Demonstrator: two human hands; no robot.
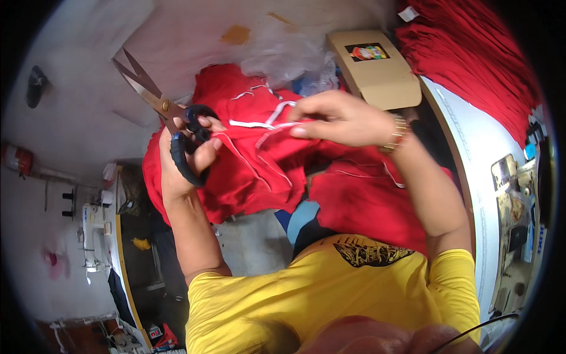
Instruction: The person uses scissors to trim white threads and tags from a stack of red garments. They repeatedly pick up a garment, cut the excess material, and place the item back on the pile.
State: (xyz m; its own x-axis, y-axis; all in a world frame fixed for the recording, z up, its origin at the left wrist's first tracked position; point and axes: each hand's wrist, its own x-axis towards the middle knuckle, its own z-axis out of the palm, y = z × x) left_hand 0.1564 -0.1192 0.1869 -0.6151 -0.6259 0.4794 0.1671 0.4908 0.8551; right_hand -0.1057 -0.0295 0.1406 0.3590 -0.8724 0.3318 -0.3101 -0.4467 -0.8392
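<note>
My left hand (169,168) is closed around scissors (165,107) with black-wrapped handles. Their blades are parted and point up and away to the left. The thumb and fingers of that hand also meet the edge of a red garment (268,168) with white stitching. My right hand (339,118), with a gold-coloured band at the wrist, pinches the same garment's edge, so the red cloth stretches between both hands. A white strip (250,124) hangs by the right fingertips. More red cloth (368,203) drapes over my lap.
A cardboard piece (380,82) with a coloured picture lies beyond my right hand, next to crumpled clear plastic (283,59). Red fabric (471,65) is heaped at the far right over a white worktable (471,171). Away to the left stands a white sewing machine (91,233).
</note>
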